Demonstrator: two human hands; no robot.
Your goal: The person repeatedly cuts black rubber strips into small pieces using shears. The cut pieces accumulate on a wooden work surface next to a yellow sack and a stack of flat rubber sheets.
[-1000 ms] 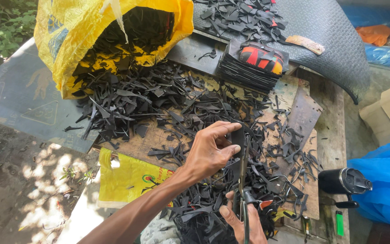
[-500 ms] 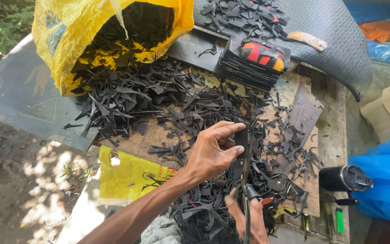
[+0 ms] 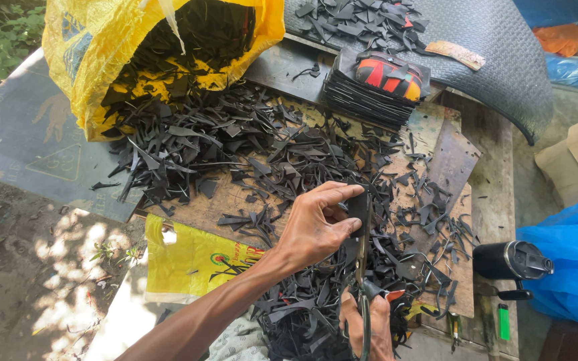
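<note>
Pinching a thin black rubber strip upright, left hand is clamped on its upper end. Just below, right hand grips scissors, blades at the strip. Black offcuts surround both hands; beyond them, a yellow sack.

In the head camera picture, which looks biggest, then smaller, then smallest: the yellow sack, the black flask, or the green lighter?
1. yellow sack
2. black flask
3. green lighter
The sack lies farther away, yet looks biggest by far.
</note>
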